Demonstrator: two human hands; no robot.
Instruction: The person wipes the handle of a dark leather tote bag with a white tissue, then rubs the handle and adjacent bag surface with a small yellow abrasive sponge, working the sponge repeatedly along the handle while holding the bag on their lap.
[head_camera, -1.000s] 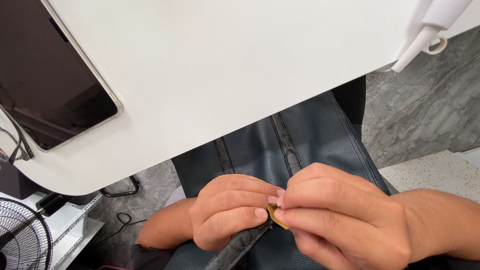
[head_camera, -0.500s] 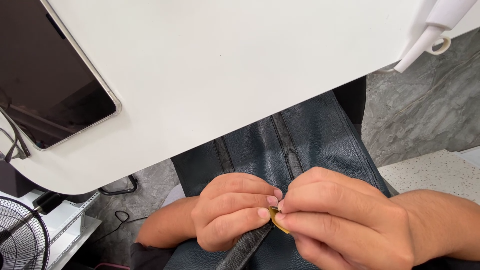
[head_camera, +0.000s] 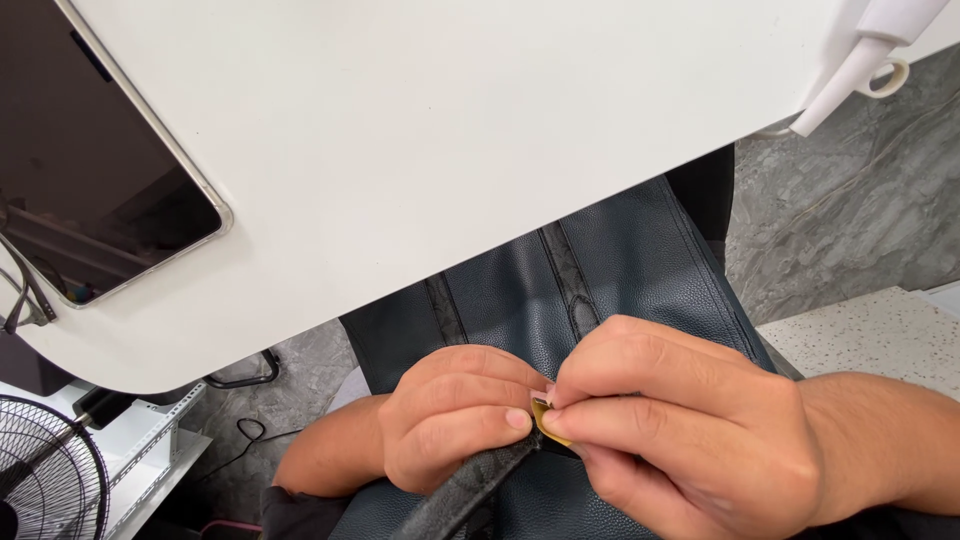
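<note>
Below the near edge of the white table (head_camera: 480, 150), on the person's lap, lies a dark blue leather bag (head_camera: 600, 270), and both hands meet over it at a small brass-coloured metal fitting (head_camera: 548, 425). The left hand (head_camera: 450, 430) is curled shut around a dark strap (head_camera: 470, 490) that runs down from the fitting, its fingertips pressed right up against the metal; the right hand (head_camera: 680, 430) pinches the fitting between thumb and forefinger, so the two hands touch at that one spot. Whether the piece is a buckle, a clasp or a zip pull is too hidden to tell. To do this well, I judge, the left hand should keep the strap taut and steady, just beside the fitting, so the right can work the metal with small, controlled movements rather than tugging. Fingertips should stay clear of any pinching edge, and the bag should rest flat on the lap so it does not slide toward the table edge. Farther from the bag, a dark tablet (head_camera: 90, 170) rests on the table's left part, a white lamp arm (head_camera: 850, 70) crosses its right corner, and a black fan (head_camera: 45, 470) stands on the floor to the left.
</note>
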